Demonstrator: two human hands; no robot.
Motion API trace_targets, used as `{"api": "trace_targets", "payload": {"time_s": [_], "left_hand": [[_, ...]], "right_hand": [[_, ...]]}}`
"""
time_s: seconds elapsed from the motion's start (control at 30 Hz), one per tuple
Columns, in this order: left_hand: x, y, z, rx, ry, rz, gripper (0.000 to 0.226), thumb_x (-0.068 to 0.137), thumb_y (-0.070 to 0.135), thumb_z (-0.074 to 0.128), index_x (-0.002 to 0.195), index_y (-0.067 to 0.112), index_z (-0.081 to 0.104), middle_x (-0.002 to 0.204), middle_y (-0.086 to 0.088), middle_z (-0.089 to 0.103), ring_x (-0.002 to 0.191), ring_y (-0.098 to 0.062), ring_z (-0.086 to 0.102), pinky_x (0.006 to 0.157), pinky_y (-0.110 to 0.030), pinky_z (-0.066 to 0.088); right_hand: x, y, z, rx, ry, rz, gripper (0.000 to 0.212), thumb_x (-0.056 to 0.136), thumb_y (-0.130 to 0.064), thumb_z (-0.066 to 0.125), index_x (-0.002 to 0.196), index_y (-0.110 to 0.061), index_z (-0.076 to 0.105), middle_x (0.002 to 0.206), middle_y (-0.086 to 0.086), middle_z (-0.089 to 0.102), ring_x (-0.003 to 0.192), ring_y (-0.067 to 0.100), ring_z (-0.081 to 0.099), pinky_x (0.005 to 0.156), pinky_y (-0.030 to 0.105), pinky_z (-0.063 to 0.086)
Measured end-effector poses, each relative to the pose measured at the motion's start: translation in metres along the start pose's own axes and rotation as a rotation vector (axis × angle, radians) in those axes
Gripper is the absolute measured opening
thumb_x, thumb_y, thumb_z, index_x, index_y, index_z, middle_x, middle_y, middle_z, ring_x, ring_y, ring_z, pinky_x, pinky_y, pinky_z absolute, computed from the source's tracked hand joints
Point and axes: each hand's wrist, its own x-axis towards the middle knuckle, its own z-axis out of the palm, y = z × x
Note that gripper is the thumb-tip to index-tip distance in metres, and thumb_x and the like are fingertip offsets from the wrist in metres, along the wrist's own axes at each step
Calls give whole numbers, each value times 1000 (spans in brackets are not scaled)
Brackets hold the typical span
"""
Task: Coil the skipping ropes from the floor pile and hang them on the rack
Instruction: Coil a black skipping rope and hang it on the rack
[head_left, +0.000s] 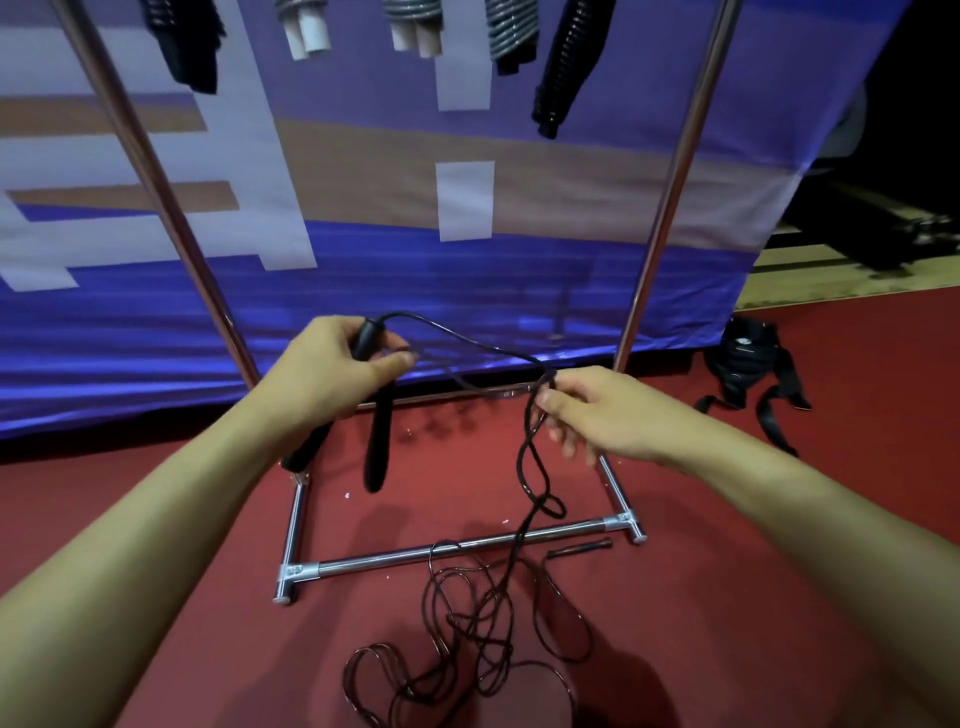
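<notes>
My left hand (332, 369) grips two black handles (375, 447) of a skipping rope, which hang down below my fist. From the handles a thin black cord (467, 340) arcs right to my right hand (597, 410), which pinches it between thumb and fingers. Below that hand the twisted cord (530, 467) drops to a loose tangle of dark rope (467, 634) on the red floor. The chrome rack (467, 551) stands in front of me, with several coiled ropes (566, 67) hanging from its top.
A blue and white banner (363, 260) hangs behind the rack. Its two uprights (670, 197) rise left and right. A black strap bundle (748, 369) lies on the red floor at the right. A short dark stick (579, 548) lies by the rack's front bar.
</notes>
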Motion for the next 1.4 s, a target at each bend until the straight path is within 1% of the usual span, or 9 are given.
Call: {"api": "trace_targets", "payload": {"time_s": [0.2,0.33,0.43,0.57,0.97,1.1,1.2,1.3,1.4], "left_hand": [[-5,8,6,-175,-194,18,23,86,27,59,103,30,74,56,11,39,49,-11,36,48,-25,36],[-15,25,17,-403,-309,63,42,89,52,65,110,16,71,75,-6,35,54,-12,30,46,-23,30],[-23,39,22,-585,-382,57,44,96,52,60,119,15,69,72,0,39,53,-10,27,44,-21,26],[-38,49,35,-312,-446,236,27,90,34,76,113,21,71,64,9,56,50,-6,42,47,-18,34],[13,-16,-17,125,239,-18,31,97,38,68,80,13,71,50,4,51,50,-14,50,56,-35,38],[15,-39,-13,555,-162,-159,49,92,44,72,119,5,59,91,-13,67,92,-37,68,71,-35,44],[-2,-25,3,515,-376,-87,73,89,55,69,140,30,23,119,-9,48,99,-34,65,90,-37,46],[-17,6,16,336,-361,239,34,96,54,56,129,55,48,122,4,36,114,-7,55,102,-25,42],[-27,28,35,239,-462,357,29,95,54,55,115,38,70,116,11,46,123,6,39,89,-2,36]], "right_hand": [[-1,-10,-7,-214,321,-261,34,108,-29,44,84,-25,67,74,-26,64,70,-5,60,68,12,40],[0,-20,1,-35,164,-299,36,111,-29,38,83,-21,58,61,-12,60,61,2,65,76,28,51],[2,-21,8,156,53,-239,35,112,-32,36,87,-20,57,52,-16,46,46,5,45,56,35,51],[0,-21,12,49,-24,-235,35,109,-24,43,83,-34,63,53,-16,48,51,7,39,52,34,36],[7,34,-28,-128,-196,-59,44,110,-39,41,73,-21,57,57,-12,45,60,11,46,69,29,50],[10,43,-39,-283,-66,-138,41,109,-40,43,77,-23,63,57,-13,51,57,11,48,66,30,48],[7,31,-28,-381,-56,-223,36,108,-37,44,80,-25,63,65,-7,58,56,5,60,63,22,49],[3,12,-10,-460,-63,-315,34,108,-36,45,82,-25,63,65,-6,59,60,6,63,66,22,46],[-2,-7,1,-415,26,-412,33,108,-37,46,79,-32,61,68,-8,58,65,9,54,65,28,41]]}}
